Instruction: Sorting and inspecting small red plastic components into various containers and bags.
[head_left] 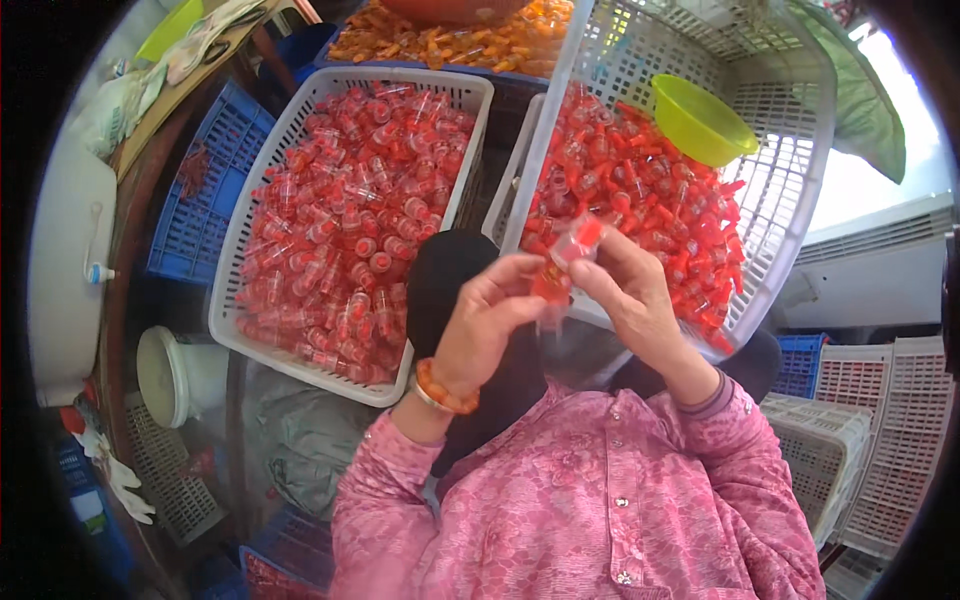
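My left hand is closed, its thumb and fingers pinching a small red plastic bottle in front of my chest. My right hand is closed too, gripping a clear plastic piece with a red top. The two pieces touch or nearly touch; blur and fingers hide how they join. Beyond the right hand, loose red pointed plastic parts fill part of a tilted white basket. To the left, a white crate is heaped with small red plastic bottles with clear covers.
A yellow-green bowl sits among the parts in the tilted basket. Orange pieces fill a blue crate at the back. A white bucket stands at left, near a blue crate. Stacked white baskets are at right.
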